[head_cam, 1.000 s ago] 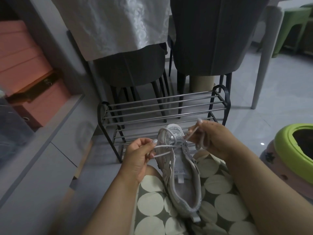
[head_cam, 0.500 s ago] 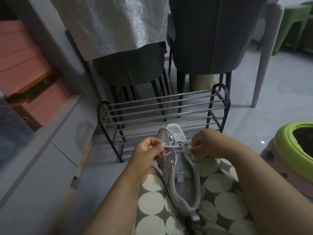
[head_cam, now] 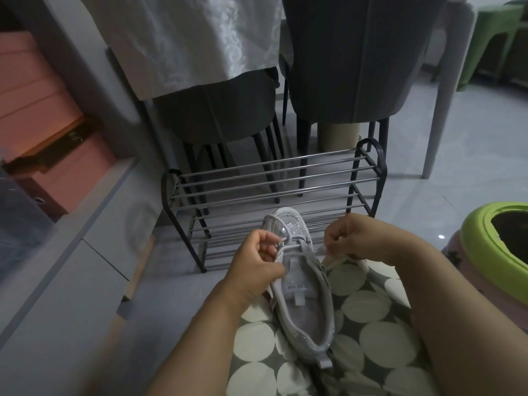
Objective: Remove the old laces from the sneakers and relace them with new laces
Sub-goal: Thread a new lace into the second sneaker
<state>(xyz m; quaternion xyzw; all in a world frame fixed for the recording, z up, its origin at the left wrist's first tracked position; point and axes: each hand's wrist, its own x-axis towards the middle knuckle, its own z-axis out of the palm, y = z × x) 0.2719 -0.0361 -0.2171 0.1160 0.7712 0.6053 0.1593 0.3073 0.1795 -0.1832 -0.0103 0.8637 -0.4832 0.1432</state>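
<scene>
On your lap, both hands pinch the lace (head_cam: 300, 247): left hand (head_cam: 257, 260) at nine o'clock of the sneaker (head_cam: 303, 304), right hand (head_cam: 357, 238) at three. Pull evenly, keeping it flat.

Dim, flat indoor light with a cool grey cast. Small specular glint on floor tiles (head_cam: 441, 236) at right. Wide-angle bowing at frame edges. Near forearms soft; no hard shadows; left cabinet (head_cam: 57, 281) slightly blurred.
</scene>
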